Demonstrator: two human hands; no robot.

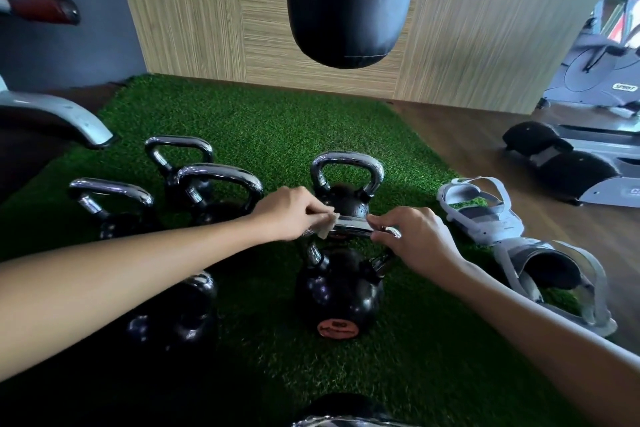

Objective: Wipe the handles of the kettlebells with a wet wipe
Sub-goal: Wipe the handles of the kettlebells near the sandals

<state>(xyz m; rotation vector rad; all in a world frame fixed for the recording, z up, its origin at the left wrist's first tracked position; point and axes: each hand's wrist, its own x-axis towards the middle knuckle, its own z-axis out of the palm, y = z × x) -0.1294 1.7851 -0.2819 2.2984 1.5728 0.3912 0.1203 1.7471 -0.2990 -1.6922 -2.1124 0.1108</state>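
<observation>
Several black kettlebells with chrome handles stand on green artificial turf [263, 128]. The nearest central kettlebell [337, 291] has its chrome handle [351, 227] between my two hands. My left hand [291, 211] pinches a small white wet wipe [325, 227] against the left end of that handle. My right hand [412, 239] grips the handle's right end with curled fingers. Another kettlebell [346, 198] stands just behind, and three more stand to the left [214, 191]. One more kettlebell [176, 315] sits partly under my left forearm.
A black punching bag [349, 0] hangs above the turf's far side. A pair of grey sandals [485, 215] lies at the turf's right edge. Exercise machines [595, 80] stand at the far right, and a machine base [55, 121] sits at the left. Another chrome handle [346, 421] shows at the bottom edge.
</observation>
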